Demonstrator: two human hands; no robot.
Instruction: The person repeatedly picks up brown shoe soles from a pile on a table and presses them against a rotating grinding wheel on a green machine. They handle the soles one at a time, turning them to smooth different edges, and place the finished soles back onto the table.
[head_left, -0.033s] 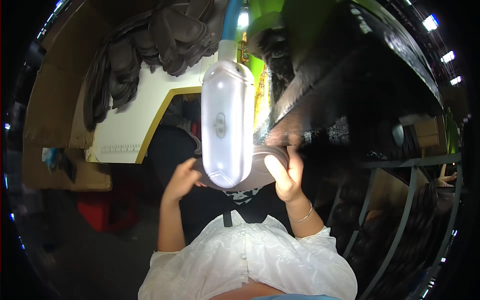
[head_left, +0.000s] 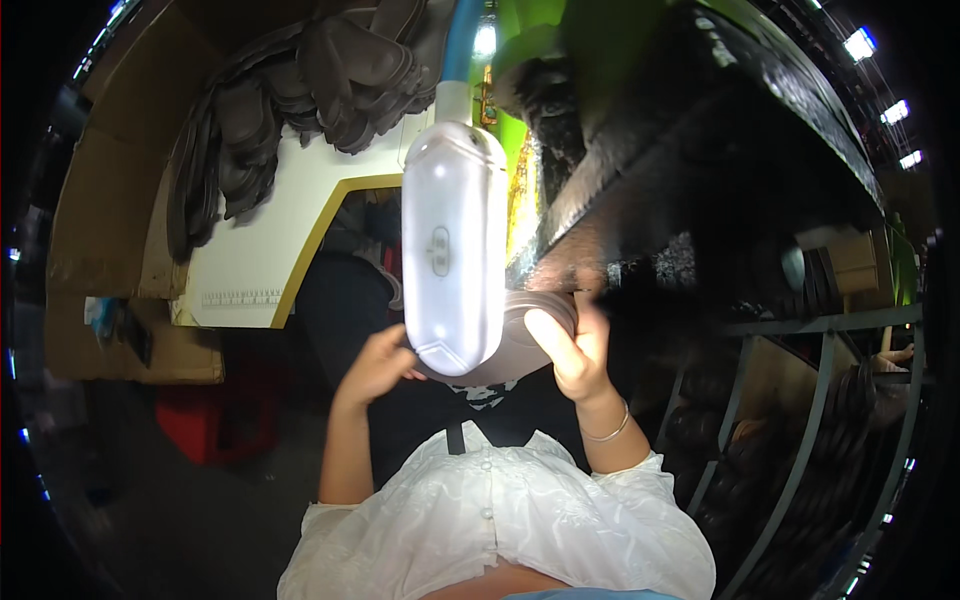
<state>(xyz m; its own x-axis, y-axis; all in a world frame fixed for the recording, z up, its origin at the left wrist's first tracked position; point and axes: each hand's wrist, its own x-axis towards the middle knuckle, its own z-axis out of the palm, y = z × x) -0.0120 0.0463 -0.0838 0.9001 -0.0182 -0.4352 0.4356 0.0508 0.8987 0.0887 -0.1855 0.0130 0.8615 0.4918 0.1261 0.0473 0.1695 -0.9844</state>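
Both grips grasp a grey shoe sole [head_left: 520, 345]: left hand [head_left: 378, 365]; right hand [head_left: 575, 350]; lamp [head_left: 453, 245] overhead.

A: Location type?
B: Shoe-making workshop, or small factory floor.
A: Evidence recorded?
B: A heap of dark grey shoe soles [head_left: 300, 90] lay piled on a white worktable with a yellow edge [head_left: 270, 250]. Left of that worktable stood plain cardboard boxes [head_left: 95, 230]; below it, a red crate [head_left: 215, 415] on the floor.
A: Anything right of the worktable?
B: A large black machine body [head_left: 720, 170], a white oblong work lamp [head_left: 452, 240] hanging between the two, and a dark metal rack [head_left: 830, 330] further right. Ceiling strip lights [head_left: 880, 80] shone above.
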